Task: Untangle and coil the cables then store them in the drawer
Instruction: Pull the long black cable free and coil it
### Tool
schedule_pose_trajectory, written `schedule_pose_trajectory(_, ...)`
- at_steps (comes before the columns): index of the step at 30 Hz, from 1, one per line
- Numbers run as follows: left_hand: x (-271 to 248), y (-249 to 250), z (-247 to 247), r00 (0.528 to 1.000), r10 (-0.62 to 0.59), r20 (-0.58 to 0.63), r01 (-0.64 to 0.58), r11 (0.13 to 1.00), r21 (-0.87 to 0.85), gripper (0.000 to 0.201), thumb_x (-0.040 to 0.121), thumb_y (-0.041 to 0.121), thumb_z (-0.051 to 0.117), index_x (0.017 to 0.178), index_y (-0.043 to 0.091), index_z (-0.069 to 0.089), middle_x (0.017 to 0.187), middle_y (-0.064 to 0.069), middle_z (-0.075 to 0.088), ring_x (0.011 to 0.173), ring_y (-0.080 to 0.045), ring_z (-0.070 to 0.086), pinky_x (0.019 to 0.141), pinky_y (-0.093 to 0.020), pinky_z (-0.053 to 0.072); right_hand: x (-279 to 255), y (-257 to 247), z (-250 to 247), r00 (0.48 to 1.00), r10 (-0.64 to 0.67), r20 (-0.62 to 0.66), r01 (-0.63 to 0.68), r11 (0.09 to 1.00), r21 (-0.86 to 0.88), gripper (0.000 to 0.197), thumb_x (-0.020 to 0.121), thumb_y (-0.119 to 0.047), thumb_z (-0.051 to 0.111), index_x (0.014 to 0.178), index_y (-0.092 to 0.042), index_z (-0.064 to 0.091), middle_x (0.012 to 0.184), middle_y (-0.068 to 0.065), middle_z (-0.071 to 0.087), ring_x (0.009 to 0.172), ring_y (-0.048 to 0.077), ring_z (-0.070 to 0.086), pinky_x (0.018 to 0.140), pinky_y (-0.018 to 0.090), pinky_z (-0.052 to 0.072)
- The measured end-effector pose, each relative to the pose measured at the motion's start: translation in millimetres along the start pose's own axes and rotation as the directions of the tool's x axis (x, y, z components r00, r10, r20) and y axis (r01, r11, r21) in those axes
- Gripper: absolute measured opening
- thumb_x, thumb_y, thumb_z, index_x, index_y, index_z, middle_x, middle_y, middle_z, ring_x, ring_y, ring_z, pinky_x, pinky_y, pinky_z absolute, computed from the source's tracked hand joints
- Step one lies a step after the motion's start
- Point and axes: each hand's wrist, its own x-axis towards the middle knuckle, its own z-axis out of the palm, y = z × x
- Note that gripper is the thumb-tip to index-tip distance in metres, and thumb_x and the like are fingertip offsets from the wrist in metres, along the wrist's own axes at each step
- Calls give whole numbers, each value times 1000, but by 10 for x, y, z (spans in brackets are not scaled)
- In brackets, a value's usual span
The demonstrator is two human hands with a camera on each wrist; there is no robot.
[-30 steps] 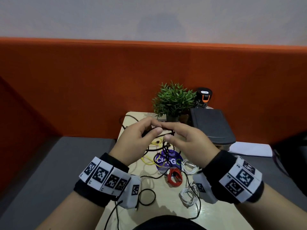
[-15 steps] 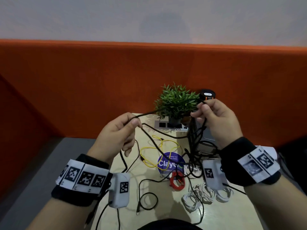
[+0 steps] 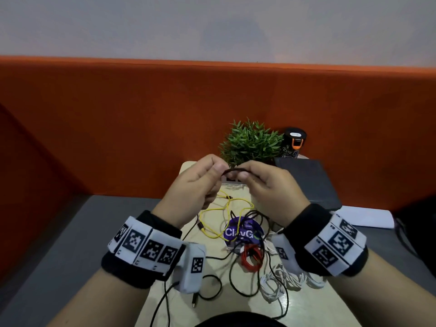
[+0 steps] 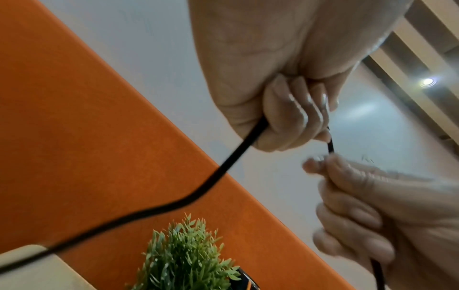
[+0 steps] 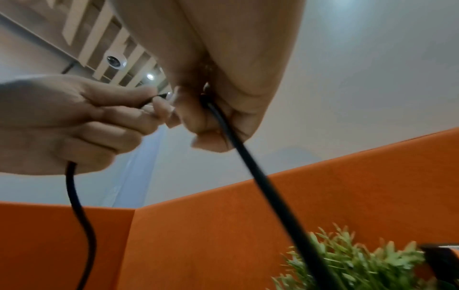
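Both my hands are raised over the small table (image 3: 165, 300), close together in front of the plant. My left hand (image 3: 210, 172) and right hand (image 3: 250, 174) each pinch the same black cable (image 3: 234, 170), and a short arc of it shows between the thumbs. In the left wrist view the black cable (image 4: 223, 166) runs out of the curled left fingers (image 4: 288, 121) down towards the table. In the right wrist view the black cable (image 5: 261, 186) hangs from the right hand (image 5: 218, 117). A yellow cable (image 3: 226, 208), a red coil (image 3: 251, 258) and white cables (image 3: 280, 283) lie tangled below.
A green potted plant (image 3: 252, 142) and a black bottle (image 3: 293, 142) stand at the table's far edge. A dark grey box (image 3: 306, 182) sits at the right. A purple round sticker (image 3: 243, 233) lies under the cables. An orange partition (image 3: 118, 126) backs the table.
Half a second ago my hands were spread apart with the black cable stretched between them. They have come back together at the centre, each still pinching the cable.
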Motion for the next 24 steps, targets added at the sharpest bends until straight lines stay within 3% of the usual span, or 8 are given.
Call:
schedule_pose_trajectory(3, -31, -33, -107, 999, 14, -44, -7, 988, 154, 16, 97, 17, 47, 93, 11, 60, 50, 13, 35, 43, -5, 28, 41, -14, 25, 40, 166, -85, 993, 73, -94, -69, 997, 42, 22, 99, -25, 47, 85, -26, 64, 57, -16, 53, 53, 3, 43, 55, 25, 34)
schedule_pose_trajectory(7, -84, -38, -208, 1000, 9, -15, -4, 956, 292, 24, 91, 35, 45, 82, 25, 65, 53, 10, 37, 48, -8, 31, 46, -19, 27, 127, 291, -175, 942, 183, -280, -143, 977, 156, 26, 100, -22, 42, 79, -25, 58, 47, -12, 45, 50, 14, 45, 53, 31, 42)
schedule_pose_trajectory(13, -111, -8, -285, 999, -10, -35, 19, 964, 267, 28, 89, 35, 45, 68, 27, 62, 48, 9, 34, 43, -5, 26, 42, -15, 23, 160, 323, -354, 858, 346, -379, -212, 912, 351, 28, 102, -17, 34, 82, -18, 54, 50, -4, 41, 48, 17, 43, 66, 43, 50)
schedule_pose_trajectory(15, -108, 3, -293, 998, -22, -58, 30, 990, 141, 28, 90, 31, 44, 68, 26, 61, 47, 10, 30, 41, -6, 22, 40, -15, 21, 147, 301, -365, 891, 360, -276, -294, 922, 253, 23, 102, -17, 37, 93, -21, 58, 65, -1, 54, 64, 17, 54, 76, 47, 49)
schedule_pose_trajectory(17, -85, 8, -274, 995, -31, -94, 39, 996, 83, 30, 97, 26, 44, 71, 21, 58, 47, 10, 28, 40, -7, 19, 40, -14, 19, 113, 274, -356, 910, 373, -179, -373, 927, 34, 31, 100, -19, 45, 129, -28, 48, 113, -1, 57, 103, 14, 54, 92, 39, 45)
schedule_pose_trajectory(20, -37, 25, -184, 993, -52, -108, 57, 997, 48, 30, 100, 20, 37, 76, 12, 51, 45, 10, 27, 39, -6, 18, 40, -13, 16, 50, 101, -284, 976, 168, -137, -192, 963, -190, 65, 96, -23, 54, 148, -40, 20, 154, -8, 23, 139, 9, 25, 111, 34, 28)
schedule_pose_trajectory(22, -17, 45, -84, 997, -62, -51, 63, 998, 15, 27, 96, 24, 39, 76, 10, 49, 45, 10, 26, 38, -5, 18, 41, -13, 14, 46, -24, -190, 992, -72, -103, 44, 965, -258, 56, 95, -27, 54, 143, -43, 31, 156, -10, 22, 145, 8, 13, 117, 45, 15)
schedule_pose_trajectory(24, 0, 59, 11, 998, -60, 16, 61, 998, -31, 27, 95, 27, 42, 76, 9, 49, 44, 10, 26, 38, -5, 17, 41, -13, 13, 53, -92, -88, 979, -198, -45, 175, 934, -310, 39, 94, -36, 48, 134, -39, 48, 149, -9, 36, 143, 8, 16, 118, 49, 3)
